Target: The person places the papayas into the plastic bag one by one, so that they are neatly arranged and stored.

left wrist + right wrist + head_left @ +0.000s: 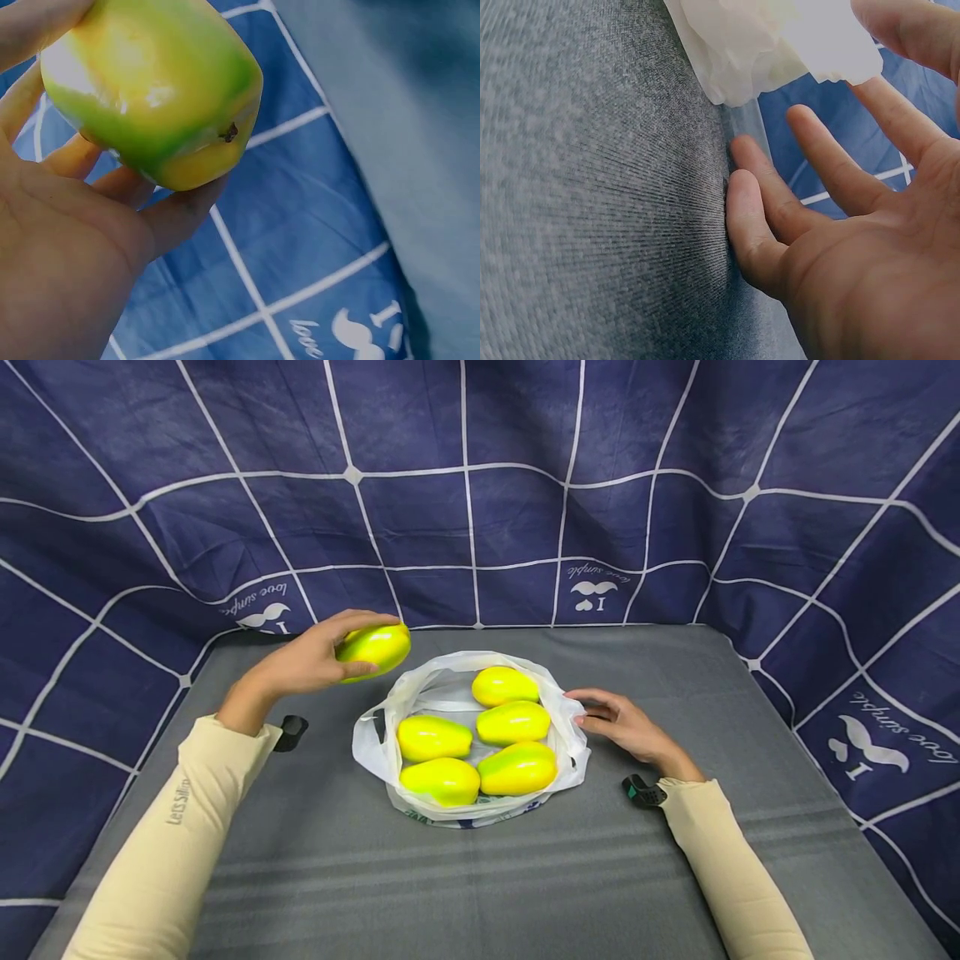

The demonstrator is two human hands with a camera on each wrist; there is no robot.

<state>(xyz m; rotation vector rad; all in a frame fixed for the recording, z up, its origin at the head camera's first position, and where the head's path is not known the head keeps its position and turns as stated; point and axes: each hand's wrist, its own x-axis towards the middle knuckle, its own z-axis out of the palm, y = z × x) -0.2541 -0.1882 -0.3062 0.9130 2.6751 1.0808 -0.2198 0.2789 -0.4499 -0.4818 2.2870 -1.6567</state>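
Note:
My left hand (311,653) holds a yellow-green papaya (378,647) in the air, beyond the left rim of a white plastic bag (378,747). In the left wrist view the fingers curve around the papaya (161,90), and its dark stem end faces the camera. The bag stands wide open on the grey surface with several papayas (513,768) lying inside. At the bag's right rim, my right hand (626,727) pinches the plastic between thumb and index finger. The right wrist view shows the bag's edge (742,52) there, the other fingers spread loosely near the cloth.
A grey cloth (480,893) covers the table. Behind and at both sides hangs a dark blue curtain (517,518) with white grid lines. A dark wrist strap (643,791) shows at the right wrist, another (291,732) at the left.

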